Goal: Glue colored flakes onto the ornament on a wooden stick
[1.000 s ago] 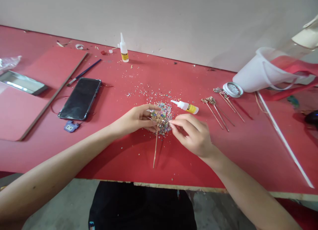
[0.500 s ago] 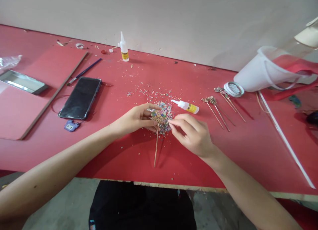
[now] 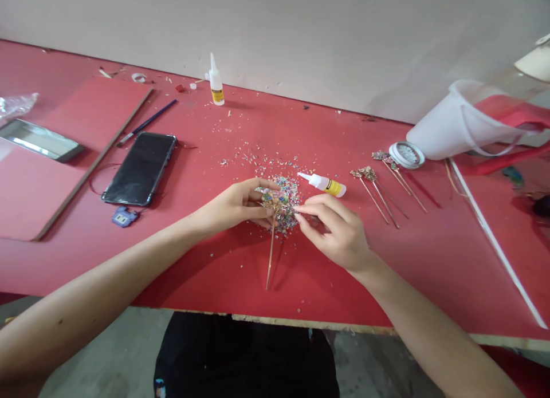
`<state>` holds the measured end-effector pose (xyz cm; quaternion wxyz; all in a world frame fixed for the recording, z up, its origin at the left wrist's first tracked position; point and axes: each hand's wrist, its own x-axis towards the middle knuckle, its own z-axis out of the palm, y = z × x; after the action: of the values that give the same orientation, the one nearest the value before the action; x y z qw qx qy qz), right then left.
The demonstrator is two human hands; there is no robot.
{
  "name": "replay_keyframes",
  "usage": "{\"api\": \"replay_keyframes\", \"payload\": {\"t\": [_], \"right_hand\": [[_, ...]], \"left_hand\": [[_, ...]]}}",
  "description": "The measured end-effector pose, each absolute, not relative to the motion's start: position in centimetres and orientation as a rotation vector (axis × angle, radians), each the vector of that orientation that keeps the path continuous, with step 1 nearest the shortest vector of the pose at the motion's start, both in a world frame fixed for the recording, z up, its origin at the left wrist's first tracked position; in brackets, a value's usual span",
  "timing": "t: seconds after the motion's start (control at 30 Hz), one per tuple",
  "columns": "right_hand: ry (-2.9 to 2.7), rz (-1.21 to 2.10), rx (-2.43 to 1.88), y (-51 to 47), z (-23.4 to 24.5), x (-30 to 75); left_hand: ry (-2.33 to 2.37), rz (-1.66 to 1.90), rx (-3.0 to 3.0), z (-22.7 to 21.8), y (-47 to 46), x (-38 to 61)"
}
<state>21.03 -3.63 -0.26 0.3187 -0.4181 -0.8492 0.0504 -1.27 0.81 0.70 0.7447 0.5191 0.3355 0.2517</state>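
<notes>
My left hand (image 3: 238, 206) is closed on the ornate head of a gold hairpin (image 3: 271, 252), its long stem pointing down toward the table's near edge. Coloured bits cover part of that head. My right hand (image 3: 330, 229) is pinched at the right side of the hairpin's head; whatever its fingertips hold is too small to make out. Beneath both hands lies a pile of coloured chips (image 3: 289, 186), partly hidden by the fingers. Just beyond my right hand, a glue bottle (image 3: 329, 184) with a yellow label rests on its side.
Several more hairpins (image 3: 374, 192) lie at right beside a small round tub (image 3: 406, 154) and a tipped white bucket (image 3: 455, 123). At left are a phone (image 3: 140, 168), a paintbrush (image 3: 148, 122), a board (image 3: 103, 114) and a metal tray (image 3: 40, 140). Another glue bottle (image 3: 216, 86) stands near the wall.
My right hand's fingertips have shifted very slightly beside the hairpin's head. The left hand keeps its hold, and the whole view has drifted a little.
</notes>
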Motion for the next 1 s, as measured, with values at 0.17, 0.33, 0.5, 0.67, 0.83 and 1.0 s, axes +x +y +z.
{"api": "replay_keyframes", "payload": {"t": [0.17, 0.33, 0.5, 0.67, 0.83, 1.0], "right_hand": [[-2.224, 0.135, -1.082, -3.59, -0.19, 21.11], [-2.223, 0.150, -1.088, -3.61, -0.12, 21.07], [-2.228, 0.146, -1.082, -3.66, -0.08, 21.02], [-2.243, 0.128, -1.074, -3.78, -0.03, 20.93], [-2.249, 0.103, -1.074, -3.93, 0.10, 20.79], [-2.267, 0.083, -1.054, -3.95, 0.12, 20.81]], "left_hand": [[0.731, 0.550, 1.132, 0.80, 0.86, -1.29], [0.756, 0.550, 1.115, 1.01, 0.80, -1.17], [0.747, 0.562, 1.117, 0.84, 0.76, -1.12], [0.742, 0.580, 1.146, 0.65, 0.67, -1.04], [0.805, 0.598, 1.177, 1.00, 0.32, -0.73], [0.833, 0.621, 1.205, 0.98, 0.05, -0.50]]}}
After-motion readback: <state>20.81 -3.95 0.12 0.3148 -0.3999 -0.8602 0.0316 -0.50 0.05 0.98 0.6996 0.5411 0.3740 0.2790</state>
